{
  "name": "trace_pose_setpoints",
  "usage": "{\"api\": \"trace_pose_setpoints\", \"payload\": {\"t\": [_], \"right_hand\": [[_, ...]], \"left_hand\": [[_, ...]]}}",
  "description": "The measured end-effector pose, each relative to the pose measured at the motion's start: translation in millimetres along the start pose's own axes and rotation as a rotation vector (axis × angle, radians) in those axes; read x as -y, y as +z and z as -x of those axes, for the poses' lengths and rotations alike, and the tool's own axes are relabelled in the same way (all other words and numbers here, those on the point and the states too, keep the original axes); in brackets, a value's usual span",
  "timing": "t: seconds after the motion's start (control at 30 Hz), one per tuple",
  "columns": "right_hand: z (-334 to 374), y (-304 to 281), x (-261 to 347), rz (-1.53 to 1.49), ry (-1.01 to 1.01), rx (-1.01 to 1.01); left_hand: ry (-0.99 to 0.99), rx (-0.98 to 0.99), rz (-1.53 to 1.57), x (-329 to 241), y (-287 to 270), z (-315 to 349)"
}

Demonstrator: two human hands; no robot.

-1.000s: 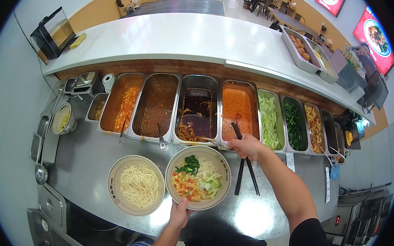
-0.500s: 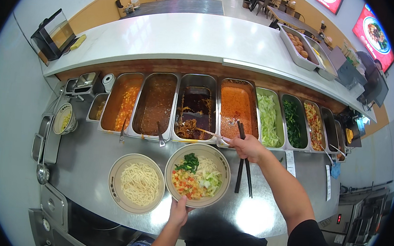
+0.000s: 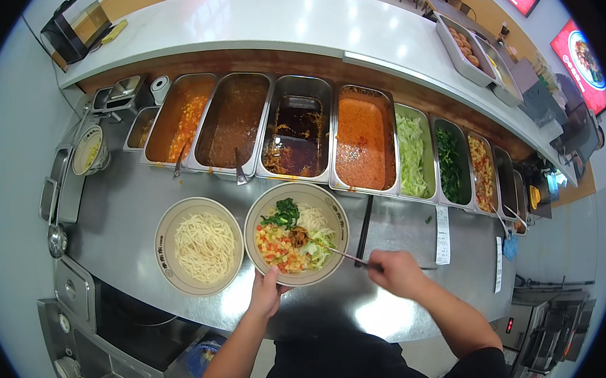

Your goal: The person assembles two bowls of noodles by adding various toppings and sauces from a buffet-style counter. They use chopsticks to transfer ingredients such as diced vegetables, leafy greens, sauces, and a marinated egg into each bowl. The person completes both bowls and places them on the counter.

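My right hand (image 3: pixel 395 274) is closed round the handle of a long thin spoon (image 3: pixel 337 252), whose end reaches into a bowl (image 3: pixel 251 252). A small clump of brown topping (image 3: pixel 298 237) lies at the spoon's end, over the food. Dark greens (image 3: pixel 284 213), pale noodles, shredded lettuce (image 3: pixel 318 252) and diced red-and-yellow vegetables (image 3: pixel 271 245) fill that bowl. My left hand (image 3: pixel 265 295) grips its near rim, thumb on top. Close on the left stands a second bowl (image 3: pixel 163 249) of plain noodles (image 3: pixel 207 249). A black chopstick (image 3: pixel 364 228) shows beside my right hand.
Beyond the bowls runs a row of metal pans, among them dark sauce (image 3: pixel 297 129), orange-red sauce (image 3: pixel 367 141), lettuce (image 3: pixel 411 154) and greens (image 3: pixel 448 164). Paper slips (image 3: pixel 443 234) lie on the steel counter at right. A small bowl (image 3: pixel 89 151) stands far left.
My right hand has brought the spoon from the dark sauce pan back to the bowl, and brown topping is now over the food. My left hand stays on the rim.
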State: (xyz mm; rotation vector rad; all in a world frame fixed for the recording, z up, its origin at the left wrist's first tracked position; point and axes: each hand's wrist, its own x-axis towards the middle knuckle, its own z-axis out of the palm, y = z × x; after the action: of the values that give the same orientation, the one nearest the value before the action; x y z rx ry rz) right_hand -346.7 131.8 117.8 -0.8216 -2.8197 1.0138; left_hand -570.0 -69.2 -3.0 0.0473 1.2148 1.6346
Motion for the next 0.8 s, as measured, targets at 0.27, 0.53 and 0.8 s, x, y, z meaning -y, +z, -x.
{"api": "trace_pose_setpoints", "payload": {"t": [0.27, 0.53, 0.8], "right_hand": [[12, 17, 15, 0.401, -0.207, -0.105], [9, 14, 25, 0.189, -0.108, -0.215], [-69, -25, 18, -0.515, 0.286, -0.397]], "left_hand": [[0.013, 0.067, 0.033, -2, -1, -1], [-0.006, 0.061, 0.055, -2, 0, 0], [-0.007, 0.051, -0.011, -6, 3, 3]]}}
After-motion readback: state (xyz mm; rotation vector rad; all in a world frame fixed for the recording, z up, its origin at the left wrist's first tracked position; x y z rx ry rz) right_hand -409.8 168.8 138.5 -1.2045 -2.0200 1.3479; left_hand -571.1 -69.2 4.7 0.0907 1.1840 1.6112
